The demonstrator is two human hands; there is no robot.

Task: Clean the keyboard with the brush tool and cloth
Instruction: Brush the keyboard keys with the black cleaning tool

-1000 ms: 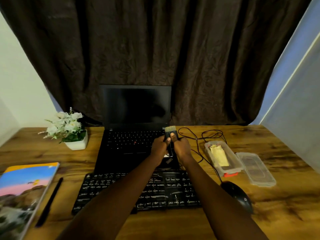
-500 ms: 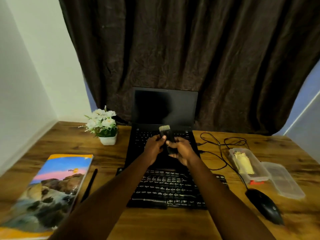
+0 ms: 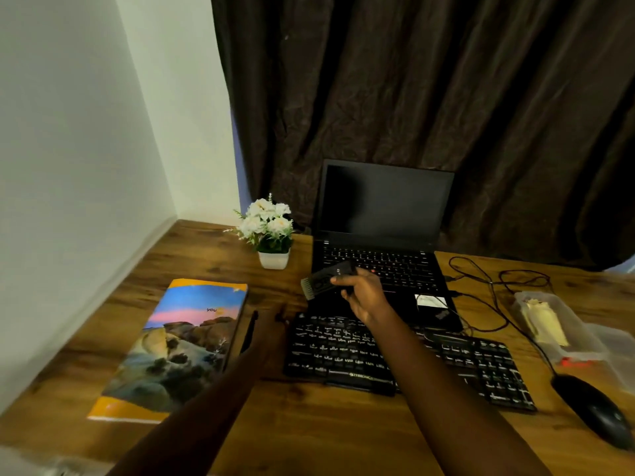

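- Head view: right hand (image 3: pixel 362 292) pinches the brush tool (image 3: pixel 326 277) between thumb and fingers. The tool is in the air above the laptop (image 3: pixel 381 269) palm rest, bristles pointing left, just beyond the top-left corner of the keyboard (image 3: pixel 395 355).
- Bristles aren't touching any keys, so I judge brushing hasn't started.
- Left hand (image 3: pixel 271 324) is low over the desk (image 3: pixel 309 424), between the pen (image 3: pixel 249 333) and the keyboard's left edge. It's motion-blurred, so I can't tell its finger state; no object is visible in it.
- A pale yellow folded piece, probably the cloth (image 3: pixel 543 324), lies in the clear container (image 3: pixel 580 334) at far right, well apart from both hands.
- Progress: tool in hand only. Left to do: the brush pass over the keys, then fetch the cloth and wipe.
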